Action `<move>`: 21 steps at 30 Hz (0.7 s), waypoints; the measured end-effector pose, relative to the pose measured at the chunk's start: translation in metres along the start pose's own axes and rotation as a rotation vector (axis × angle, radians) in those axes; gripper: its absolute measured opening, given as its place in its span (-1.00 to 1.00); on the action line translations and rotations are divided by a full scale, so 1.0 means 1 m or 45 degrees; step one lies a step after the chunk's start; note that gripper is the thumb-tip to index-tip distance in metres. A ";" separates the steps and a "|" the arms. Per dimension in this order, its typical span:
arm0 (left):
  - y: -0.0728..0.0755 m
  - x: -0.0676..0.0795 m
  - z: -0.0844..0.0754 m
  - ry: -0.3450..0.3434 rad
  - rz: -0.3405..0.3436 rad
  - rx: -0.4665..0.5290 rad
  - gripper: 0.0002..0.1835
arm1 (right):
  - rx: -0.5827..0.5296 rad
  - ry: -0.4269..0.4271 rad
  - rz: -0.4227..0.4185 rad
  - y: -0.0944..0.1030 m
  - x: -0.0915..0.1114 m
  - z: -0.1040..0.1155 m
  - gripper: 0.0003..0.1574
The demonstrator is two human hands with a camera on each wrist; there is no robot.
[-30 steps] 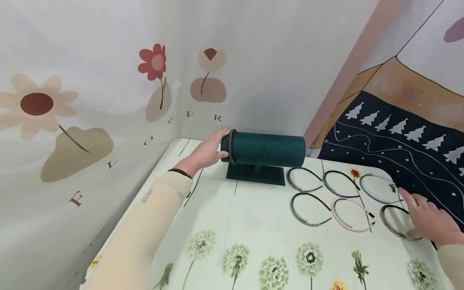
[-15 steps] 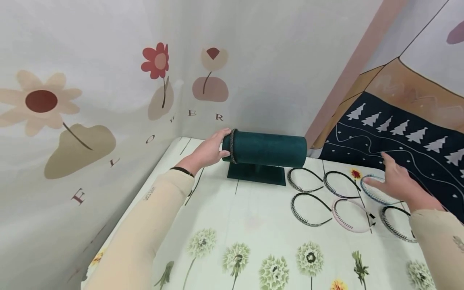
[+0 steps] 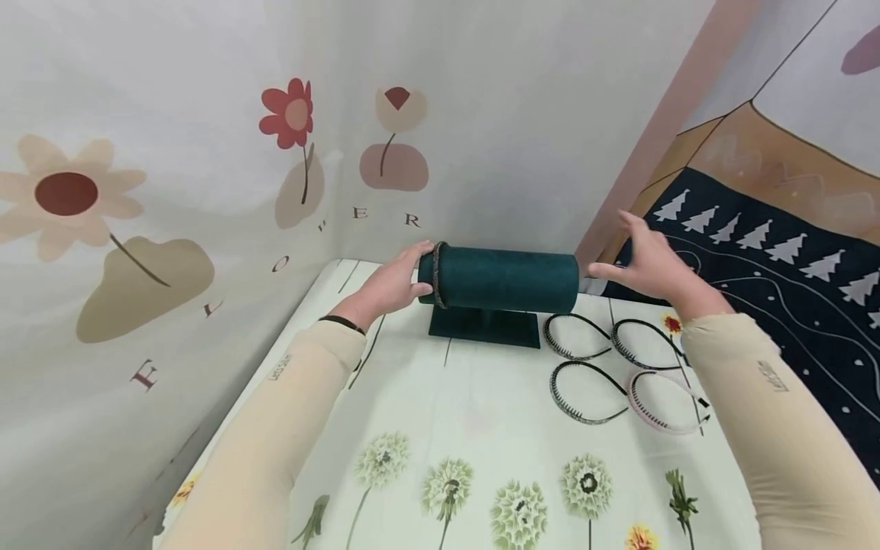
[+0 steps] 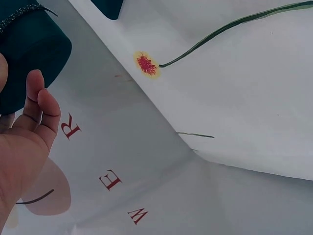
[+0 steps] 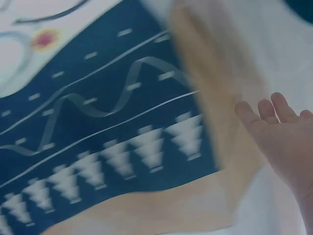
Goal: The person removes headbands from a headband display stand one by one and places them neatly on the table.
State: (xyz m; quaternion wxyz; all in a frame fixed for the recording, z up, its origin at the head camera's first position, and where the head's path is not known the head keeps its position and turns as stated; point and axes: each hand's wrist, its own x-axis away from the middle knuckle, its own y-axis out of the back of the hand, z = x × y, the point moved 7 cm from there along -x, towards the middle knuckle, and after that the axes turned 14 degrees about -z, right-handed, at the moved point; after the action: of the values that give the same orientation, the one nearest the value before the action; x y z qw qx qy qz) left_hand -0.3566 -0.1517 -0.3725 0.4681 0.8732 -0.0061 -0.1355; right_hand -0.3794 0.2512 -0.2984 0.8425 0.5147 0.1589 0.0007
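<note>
A dark green velvet headband stand [image 3: 507, 279], a horizontal roll on a flat base, stands at the back of the table in the head view. Around its left end sits a dark glittery headband [image 3: 436, 276]. My left hand [image 3: 389, 285] holds that end, fingers over the top and thumb at the front, beside the headband. Just off the roll's right end, my right hand [image 3: 653, 267] is raised with thumb and fingers spread and nothing in it. Black toothed headbands [image 3: 587, 393] and a pink headband [image 3: 665, 402] lie on the table to the right.
Under everything is a white flower-print tablecloth [image 3: 481, 428]. A pale printed curtain [image 3: 509, 137] rises close behind the stand, with a navy tree-print cloth [image 3: 791, 305] on the right. My right forearm hides part of the table, where a light blue headband [image 5: 24, 58] shows in the right wrist view.
My right hand has moved left and up, from over the headbands at the far right to beside the stand's right end. The left hand stays at the stand's left end.
</note>
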 end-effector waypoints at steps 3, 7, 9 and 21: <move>0.003 0.000 0.001 -0.006 -0.007 -0.009 -0.11 | -0.040 0.131 -0.006 -0.014 -0.016 0.048 0.57; 0.005 0.000 0.002 -0.011 -0.015 -0.024 -0.10 | -0.033 0.283 0.042 -0.044 -0.028 0.110 0.70; 0.005 0.000 0.002 -0.013 -0.015 -0.031 -0.10 | 0.008 0.339 0.077 -0.065 -0.029 0.137 0.78; 0.005 -0.001 0.000 -0.001 -0.014 -0.039 -0.09 | 0.555 0.677 -0.004 -0.167 -0.025 0.220 1.16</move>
State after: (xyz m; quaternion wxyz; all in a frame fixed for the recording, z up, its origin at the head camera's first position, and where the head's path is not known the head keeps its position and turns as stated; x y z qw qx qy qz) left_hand -0.3567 -0.1546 -0.3681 0.4808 0.8658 0.0003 -0.1386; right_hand -0.3712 -0.0219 -0.3445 0.6419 0.6642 0.3700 0.0997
